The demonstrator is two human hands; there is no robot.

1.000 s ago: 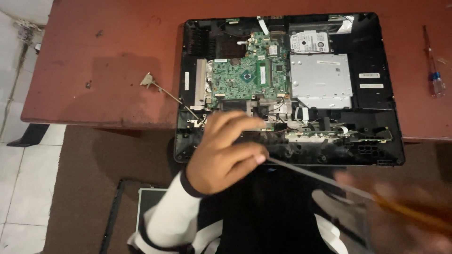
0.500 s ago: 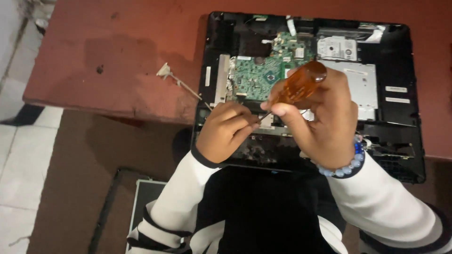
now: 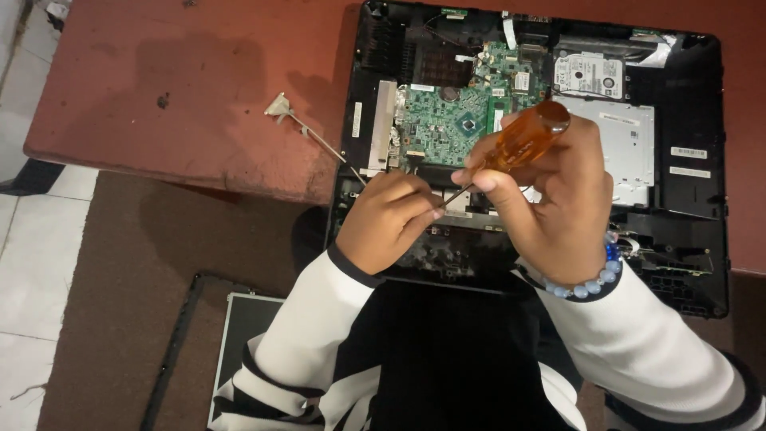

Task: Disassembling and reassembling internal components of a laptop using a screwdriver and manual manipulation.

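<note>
Both hands grip the screwdriver (image 3: 511, 152), handle up-right, tip down-left.

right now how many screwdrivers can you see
1: the orange-handled screwdriver, held in the right hand, tip beside the left hand over the opened laptop. Others may be hidden.

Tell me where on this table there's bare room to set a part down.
The red table is bare left of the opened laptop, apart from a small metal hinge bracket near its edge. It is crowded where the left hand and the right hand, holding the screwdriver, work.
</note>
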